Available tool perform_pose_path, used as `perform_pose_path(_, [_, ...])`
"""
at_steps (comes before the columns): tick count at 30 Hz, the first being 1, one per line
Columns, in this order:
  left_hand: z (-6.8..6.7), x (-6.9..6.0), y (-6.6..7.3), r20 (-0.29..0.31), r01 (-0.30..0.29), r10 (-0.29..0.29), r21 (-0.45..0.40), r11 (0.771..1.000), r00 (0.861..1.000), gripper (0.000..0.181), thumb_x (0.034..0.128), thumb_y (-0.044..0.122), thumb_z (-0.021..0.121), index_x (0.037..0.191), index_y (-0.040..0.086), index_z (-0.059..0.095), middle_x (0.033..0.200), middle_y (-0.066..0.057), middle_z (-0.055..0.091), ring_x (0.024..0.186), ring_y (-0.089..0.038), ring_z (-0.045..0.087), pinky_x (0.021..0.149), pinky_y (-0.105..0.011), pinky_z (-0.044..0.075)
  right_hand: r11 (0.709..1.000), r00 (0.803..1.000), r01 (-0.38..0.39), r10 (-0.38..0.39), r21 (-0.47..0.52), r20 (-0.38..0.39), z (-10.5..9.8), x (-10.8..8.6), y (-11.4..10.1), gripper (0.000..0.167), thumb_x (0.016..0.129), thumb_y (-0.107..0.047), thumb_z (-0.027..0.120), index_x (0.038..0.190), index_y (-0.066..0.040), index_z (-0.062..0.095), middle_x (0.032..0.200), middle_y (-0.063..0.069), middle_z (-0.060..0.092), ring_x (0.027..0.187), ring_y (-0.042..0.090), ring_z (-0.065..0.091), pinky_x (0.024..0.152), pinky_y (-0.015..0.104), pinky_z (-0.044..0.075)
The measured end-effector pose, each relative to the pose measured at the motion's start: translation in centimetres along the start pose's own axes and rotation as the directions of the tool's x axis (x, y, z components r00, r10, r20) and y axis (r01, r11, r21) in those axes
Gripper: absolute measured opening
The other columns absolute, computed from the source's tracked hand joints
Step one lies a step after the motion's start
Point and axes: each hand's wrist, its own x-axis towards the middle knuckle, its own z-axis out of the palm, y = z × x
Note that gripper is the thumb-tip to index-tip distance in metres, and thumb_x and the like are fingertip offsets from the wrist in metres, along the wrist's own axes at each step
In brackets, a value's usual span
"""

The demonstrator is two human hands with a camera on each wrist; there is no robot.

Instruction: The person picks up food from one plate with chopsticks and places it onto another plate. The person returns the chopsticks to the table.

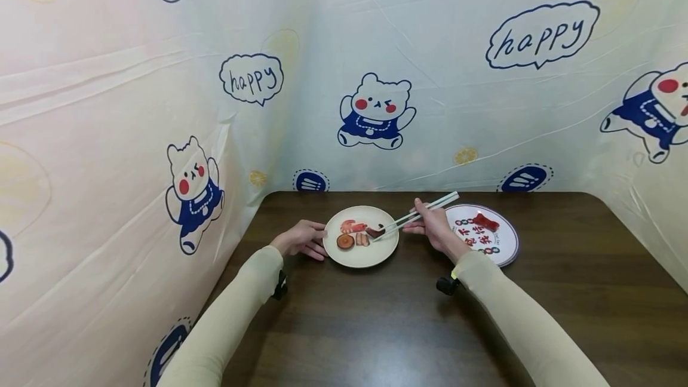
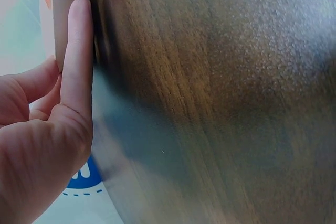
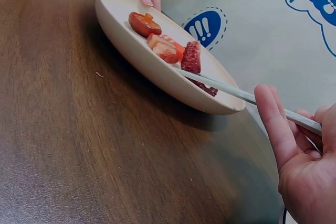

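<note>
My left hand [image 1: 303, 239] holds the left rim of a cream plate [image 1: 361, 261]. In the left wrist view its extended finger [image 2: 79, 51] lies along the plate's outer side, thumb at the rim. My right hand [image 1: 434, 229] grips pale chopsticks [image 1: 430, 205], whose tips reach into that plate. At the tips is a dark red octopus tentacle piece [image 3: 191, 59]; whether they pinch it I cannot tell. Beside it lie a shrimp [image 1: 352, 227], a round brown mushroom-like piece [image 1: 346, 242] and a pinkish, brown-striped piece [image 1: 362, 239].
A white plate [image 1: 497, 249] with red characters and a blue rim stands at the right, partly behind my right hand and wrist. On it lies a red piece of food [image 1: 486, 222]. The brown wooden table [image 1: 365, 327] meets a cartoon-printed curtain [image 1: 457, 106] at the back and left.
</note>
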Motion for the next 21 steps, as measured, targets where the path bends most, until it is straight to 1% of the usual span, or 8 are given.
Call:
perform_pose_path(5, [0.01, 0.02, -0.02, -0.008, -0.003, 0.003, 0.001, 1.000, 1.000, 0.047, 0.1122, 0.013, 0.052, 0.157, 0.000, 0.045, 0.107, -0.024, 0.071, 0.083, -0.031, 0.077, 0.076, -0.045, 0.067, 1.000, 1.000, 0.002, -0.002, 0.002, -0.014, 0.06, 0.20, 0.21, 0.033, 0.114, -0.025, 0.050, 0.106, 0.007, 0.053, 0.078, 0.019, 0.071, 0.063, 0.025, 0.075, 0.068, 0.041, 0.067])
perform_pose_path(10, [0.20, -0.12, -0.15, -0.010, -0.011, 0.011, 0.005, 1.000, 1.000, 0.048, 0.1122, 0.013, 0.052, 0.157, 0.000, 0.044, 0.108, -0.024, 0.070, 0.084, -0.031, 0.077, 0.076, -0.045, 0.067, 1.000, 1.000, 0.000, 0.000, -0.012, -0.031, 0.28, 0.10, 0.25, 0.033, 0.114, -0.026, 0.050, 0.106, 0.006, 0.053, 0.081, 0.022, 0.071, 0.063, 0.025, 0.075, 0.068, 0.041, 0.067])
perform_pose_path(13, [0.21, -0.18, -0.13, -0.012, -0.011, 0.011, 0.005, 1.000, 1.000, 0.048, 0.1122, 0.013, 0.052, 0.157, 0.000, 0.044, 0.108, -0.024, 0.070, 0.084, -0.031, 0.077, 0.076, -0.045, 0.067, 1.000, 0.999, 0.000, -0.001, -0.023, -0.034, 0.47, -0.02, 0.22, 0.035, 0.114, -0.028, 0.050, 0.109, 0.007, 0.052, 0.083, 0.022, 0.072, 0.064, 0.025, 0.076, 0.067, 0.041, 0.067])
perform_pose_path(17, [0.20, -0.18, -0.10, -0.010, -0.010, 0.010, 0.004, 1.000, 1.000, 0.047, 0.1123, 0.013, 0.052, 0.157, 0.000, 0.045, 0.106, -0.024, 0.071, 0.082, -0.030, 0.077, 0.076, -0.045, 0.067, 0.999, 1.000, 0.010, -0.010, -0.031, -0.020, 0.55, -0.16, 0.19, 0.039, 0.114, -0.028, 0.050, 0.115, 0.011, 0.050, 0.084, 0.022, 0.073, 0.065, 0.024, 0.076, 0.068, 0.040, 0.067])
perform_pose_path(21, [0.24, -0.15, -0.08, -0.001, -0.013, 0.013, 0.004, 1.000, 1.000, 0.047, 0.1126, 0.013, 0.051, 0.157, -0.001, 0.044, 0.105, -0.023, 0.072, 0.082, -0.029, 0.077, 0.076, -0.045, 0.067, 0.999, 1.000, 0.008, -0.009, -0.039, -0.026, 0.67, -0.32, 0.09, 0.039, 0.114, -0.028, 0.050, 0.116, 0.012, 0.050, 0.084, 0.021, 0.073, 0.065, 0.024, 0.076, 0.068, 0.041, 0.067])
